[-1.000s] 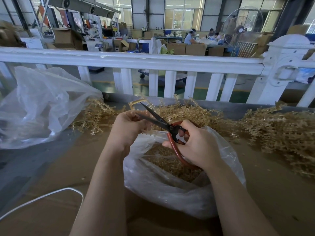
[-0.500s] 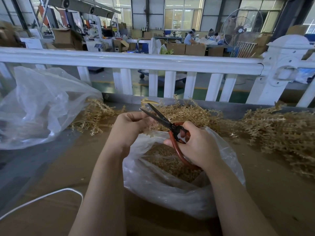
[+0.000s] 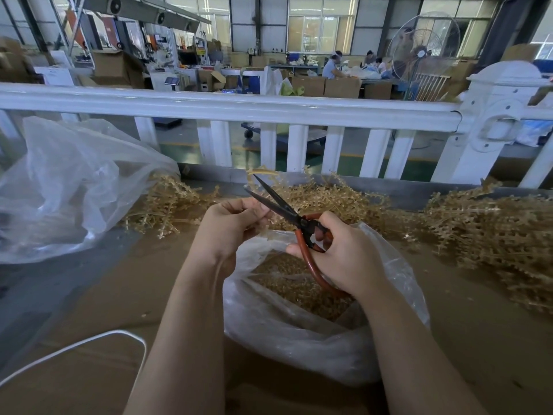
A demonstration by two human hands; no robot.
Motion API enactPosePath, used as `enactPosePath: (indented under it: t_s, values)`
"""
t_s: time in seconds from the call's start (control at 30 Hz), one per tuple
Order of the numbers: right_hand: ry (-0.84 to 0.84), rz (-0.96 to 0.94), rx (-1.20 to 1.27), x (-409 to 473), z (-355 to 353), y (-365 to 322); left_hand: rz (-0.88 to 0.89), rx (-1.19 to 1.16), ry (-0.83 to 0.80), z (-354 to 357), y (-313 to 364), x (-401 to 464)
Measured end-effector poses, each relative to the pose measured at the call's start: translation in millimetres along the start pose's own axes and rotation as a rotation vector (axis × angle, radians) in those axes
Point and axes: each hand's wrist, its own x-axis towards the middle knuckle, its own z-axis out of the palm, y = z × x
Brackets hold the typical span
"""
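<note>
My right hand point(image 3: 344, 259) grips red-handled scissors point(image 3: 299, 218) whose dark blades stand apart and point up to the left. My left hand point(image 3: 230, 226) pinches a thin tan plastic sprig point(image 3: 261, 172) that curves up past the blade tips. Both hands hover over a clear plastic bag point(image 3: 299, 333) holding several small tan cut pieces point(image 3: 299, 289). Where exactly the sprig meets the blades is hidden behind my left fingers.
Heaps of tan plastic branches lie along the back of the cardboard-covered table, at the left point(image 3: 167, 202) and the right point(image 3: 493, 232). A large crumpled clear bag point(image 3: 68, 187) sits at the left. A white cord point(image 3: 89, 342) loops near the front. A white railing point(image 3: 269, 107) bounds the far side.
The scissor blades have swung slightly upward and stayed apart. The sprig in my left hand has shifted a little to the right. My arms have barely moved.
</note>
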Motion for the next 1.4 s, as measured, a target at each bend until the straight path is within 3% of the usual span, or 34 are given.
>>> enactPosePath:
  t_s: [0.27, 0.9, 1.4]
  values:
    - [-0.055, 0.049, 0.023, 1, 1, 3, -0.001, 0.007, -0.084, 3, 6, -5]
    - [-0.064, 0.070, 0.005, 2, 3, 1, 0.006, -0.020, -0.016, 3, 3, -1]
    - [0.160, -0.006, -0.159, -1, 1, -11, -0.027, -0.101, 0.035, 8, 5, -1]
